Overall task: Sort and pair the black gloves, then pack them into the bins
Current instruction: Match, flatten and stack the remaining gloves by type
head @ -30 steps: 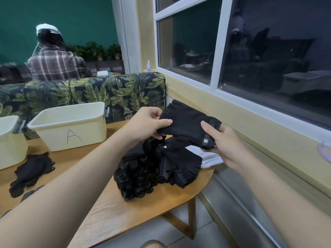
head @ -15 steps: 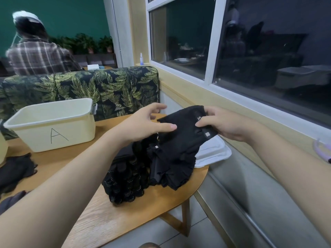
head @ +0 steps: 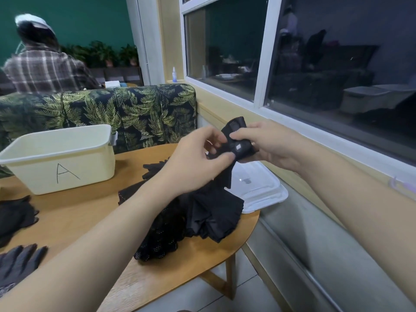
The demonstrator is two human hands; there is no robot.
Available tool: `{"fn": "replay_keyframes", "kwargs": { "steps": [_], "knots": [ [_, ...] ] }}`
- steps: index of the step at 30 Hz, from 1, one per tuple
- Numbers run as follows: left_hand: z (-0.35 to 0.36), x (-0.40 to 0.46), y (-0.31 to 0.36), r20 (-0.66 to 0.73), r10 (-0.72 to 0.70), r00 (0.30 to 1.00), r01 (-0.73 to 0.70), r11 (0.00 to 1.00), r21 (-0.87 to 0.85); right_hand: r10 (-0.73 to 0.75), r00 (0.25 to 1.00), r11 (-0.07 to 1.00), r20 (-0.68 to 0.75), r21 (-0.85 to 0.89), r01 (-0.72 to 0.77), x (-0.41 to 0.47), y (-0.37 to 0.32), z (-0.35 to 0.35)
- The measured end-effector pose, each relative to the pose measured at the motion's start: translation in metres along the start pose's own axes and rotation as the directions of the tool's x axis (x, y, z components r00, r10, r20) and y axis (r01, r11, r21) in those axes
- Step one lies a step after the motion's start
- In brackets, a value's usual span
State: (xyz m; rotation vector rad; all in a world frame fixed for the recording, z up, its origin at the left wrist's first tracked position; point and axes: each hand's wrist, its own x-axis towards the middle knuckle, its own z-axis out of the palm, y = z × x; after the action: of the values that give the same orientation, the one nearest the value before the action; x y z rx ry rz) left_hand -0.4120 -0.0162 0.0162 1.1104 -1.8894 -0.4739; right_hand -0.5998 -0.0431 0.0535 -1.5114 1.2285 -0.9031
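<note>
Black fabric glove (head: 239, 147), bunched into a tight wad with a small grey tag showing, sits pinched between both my hands above the far edge of the desk. My left hand (head: 198, 161) curls its thumb and fingertips onto the near side of the wad; my right hand (head: 267, 145) wraps its fingers over the top and holds it from the window side. Part of the cloth hangs down from the grip toward the heap of black gloves (head: 193, 217) lying directly below on the round wooden desk (head: 74, 212); I cannot tell whether it touches the heap. Just beside the heap, at the desk's right rim, lies a flat white plastic lid (head: 258, 188). Farther left stands a cream plastic bin marked "A" (head: 60, 156), well apart from the heap. More black gloves (head: 15, 216) lie at the desk's left edge, with a dark dotted pair (head: 20, 261) nearer me.
</note>
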Motion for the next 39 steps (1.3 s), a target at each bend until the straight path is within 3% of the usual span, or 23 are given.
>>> {"fn": "replay_keyframes", "kwargs": {
  "steps": [3, 11, 15, 18, 21, 24, 29, 34, 39],
  "knots": [
    [0.005, -0.008, 0.01, 0.116, 0.012, 0.993, -0.008, 1.0, -0.028, 0.012, 1.0, 0.994, 0.0, 0.106, -0.011, -0.002, -0.007, 0.003],
    [0.004, -0.007, 0.014, -0.153, 0.022, 0.988, -0.021, 1.0, 0.011, 0.004, 0.999, 0.999, -0.042, 0.033, -0.002, -0.01, -0.012, 0.008],
    [-0.009, -0.002, 0.009, -0.169, -0.102, 0.98, 0.072, 0.982, -0.177, -0.109, 0.988, 0.992, -0.106, 0.056, 0.115, -0.01, 0.002, 0.003],
    [-0.017, -0.002, 0.008, -0.079, -0.233, 0.969, 0.175, 0.879, -0.443, -0.194, 0.975, 0.969, 0.105, 0.177, 0.173, -0.01, 0.03, 0.006],
    [-0.022, -0.006, 0.009, 0.015, -0.276, 0.961, 0.245, 0.825, -0.51, -0.208, 0.956, 0.94, 0.208, 0.313, 0.136, -0.012, 0.049, 0.013],
    [-0.027, -0.009, 0.003, 0.079, -0.269, 0.96, 0.277, 0.871, -0.405, -0.137, 0.971, 0.929, 0.197, 0.366, 0.057, -0.008, 0.06, 0.016],
    [-0.029, -0.001, -0.015, 0.062, -0.282, 0.958, 0.287, 0.953, -0.098, -0.035, 0.991, 0.963, 0.126, 0.271, -0.001, 0.006, 0.071, 0.018],
    [-0.02, 0.005, -0.036, 0.092, -0.37, 0.925, 0.361, 0.927, 0.096, 0.083, 0.983, 0.985, 0.163, 0.134, -0.106, 0.025, 0.085, 0.019],
    [-0.015, 0.006, -0.062, 0.066, -0.402, 0.913, 0.349, 0.855, 0.385, 0.117, 0.983, 0.993, 0.144, -0.044, -0.112, 0.045, 0.105, 0.026]
  ]
}}
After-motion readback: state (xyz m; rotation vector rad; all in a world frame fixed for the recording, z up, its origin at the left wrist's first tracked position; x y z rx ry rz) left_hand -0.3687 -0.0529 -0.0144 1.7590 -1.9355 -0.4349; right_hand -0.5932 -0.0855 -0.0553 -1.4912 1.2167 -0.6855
